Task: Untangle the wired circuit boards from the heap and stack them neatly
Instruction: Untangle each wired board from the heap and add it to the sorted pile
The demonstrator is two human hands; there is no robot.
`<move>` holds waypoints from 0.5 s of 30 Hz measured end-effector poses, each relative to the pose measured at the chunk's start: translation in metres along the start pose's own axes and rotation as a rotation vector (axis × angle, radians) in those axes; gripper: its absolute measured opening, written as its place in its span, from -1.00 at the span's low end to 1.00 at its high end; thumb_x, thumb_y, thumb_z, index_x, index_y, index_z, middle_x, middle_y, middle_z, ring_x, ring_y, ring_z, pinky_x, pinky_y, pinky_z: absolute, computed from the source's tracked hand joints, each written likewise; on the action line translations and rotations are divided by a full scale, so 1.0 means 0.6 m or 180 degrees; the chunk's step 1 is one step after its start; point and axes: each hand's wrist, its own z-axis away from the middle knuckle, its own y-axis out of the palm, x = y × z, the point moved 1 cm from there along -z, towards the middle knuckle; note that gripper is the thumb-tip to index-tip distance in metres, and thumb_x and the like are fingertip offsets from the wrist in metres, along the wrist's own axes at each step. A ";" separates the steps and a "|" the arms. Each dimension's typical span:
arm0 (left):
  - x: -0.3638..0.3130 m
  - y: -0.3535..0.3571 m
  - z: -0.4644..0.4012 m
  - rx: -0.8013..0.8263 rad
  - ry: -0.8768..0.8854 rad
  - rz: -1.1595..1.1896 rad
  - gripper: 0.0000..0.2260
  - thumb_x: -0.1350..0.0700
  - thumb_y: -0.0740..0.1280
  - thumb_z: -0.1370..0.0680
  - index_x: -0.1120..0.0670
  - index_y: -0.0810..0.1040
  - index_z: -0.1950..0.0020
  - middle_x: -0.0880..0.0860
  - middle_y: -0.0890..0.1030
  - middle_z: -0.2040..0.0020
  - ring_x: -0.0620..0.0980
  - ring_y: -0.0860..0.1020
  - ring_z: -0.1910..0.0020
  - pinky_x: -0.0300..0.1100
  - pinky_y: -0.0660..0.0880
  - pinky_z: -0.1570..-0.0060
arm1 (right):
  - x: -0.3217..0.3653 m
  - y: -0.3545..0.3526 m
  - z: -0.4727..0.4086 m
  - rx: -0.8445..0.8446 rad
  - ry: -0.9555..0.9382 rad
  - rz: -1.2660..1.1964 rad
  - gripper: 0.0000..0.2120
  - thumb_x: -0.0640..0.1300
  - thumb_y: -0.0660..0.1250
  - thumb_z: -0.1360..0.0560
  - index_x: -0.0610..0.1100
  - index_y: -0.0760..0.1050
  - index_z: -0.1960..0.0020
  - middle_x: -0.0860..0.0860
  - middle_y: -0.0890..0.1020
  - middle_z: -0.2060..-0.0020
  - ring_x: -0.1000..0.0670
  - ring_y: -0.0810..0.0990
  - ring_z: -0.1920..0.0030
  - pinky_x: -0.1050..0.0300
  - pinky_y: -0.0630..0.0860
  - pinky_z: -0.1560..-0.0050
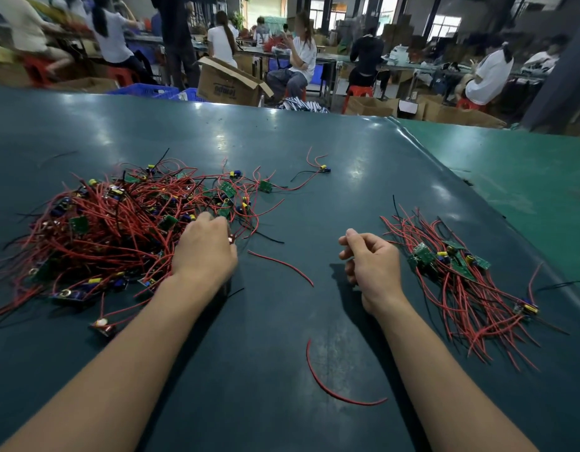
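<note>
A tangled heap [112, 230] of small green circuit boards with red and black wires covers the left of the dark green table [314, 151]. My left hand [205, 251] rests on the heap's right edge, fingers curled down into the wires; what they hold is hidden. A smaller stack [455, 275] of sorted boards with red wires lies at the right. My right hand [372, 261] hovers just left of that stack, fingers loosely curled, holding nothing.
Loose red wires lie on the table, one wire [282, 265] between my hands and a curved wire [334, 383] near the front. A stray board [324, 169] sits farther back. People sit at benches beyond the far table edge, among cardboard boxes [230, 83].
</note>
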 end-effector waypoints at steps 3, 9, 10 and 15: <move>0.011 0.004 -0.001 -0.0029 -0.0017 0.0084 -0.78 0.02 0.41 -0.52 0.09 0.62 -0.10 0.12 0.60 -0.07 0.18 0.55 -0.09 0.00 0.49 -0.03 | 0.001 0.000 0.001 0.0059 -0.0007 0.0076 -0.73 -0.09 0.31 -0.60 -0.17 0.58 0.23 0.04 0.54 0.48 0.07 0.36 0.56 0.26 0.24 0.57; 0.011 -0.004 0.001 -0.0842 -0.0087 0.0585 -0.81 0.09 0.39 -0.51 0.14 0.68 -0.05 0.15 0.64 -0.02 0.19 0.53 -0.06 -0.02 0.45 -0.04 | -0.002 -0.003 0.000 0.0078 0.0021 0.0091 -0.73 -0.09 0.31 -0.59 -0.16 0.58 0.24 0.05 0.55 0.48 0.09 0.38 0.56 0.26 0.25 0.59; 0.008 -0.011 0.002 -0.1056 -0.0045 0.0786 -0.81 0.09 0.41 -0.51 0.16 0.68 -0.05 0.16 0.62 -0.03 0.19 0.51 -0.07 -0.03 0.42 -0.06 | -0.002 -0.002 -0.001 0.0083 0.0028 0.0098 -0.73 -0.09 0.31 -0.59 -0.16 0.58 0.24 0.04 0.56 0.47 0.08 0.37 0.56 0.26 0.25 0.59; -0.045 -0.059 0.029 -0.1951 0.0747 0.2252 -0.88 0.17 0.46 -0.49 0.07 0.67 -0.03 -0.01 0.64 0.07 -0.06 0.60 0.13 -0.23 0.50 0.05 | 0.006 0.002 0.003 0.0269 0.0061 0.0166 -0.76 -0.08 0.32 -0.59 -0.16 0.59 0.20 -0.02 0.56 0.40 0.08 0.37 0.55 0.29 0.24 0.57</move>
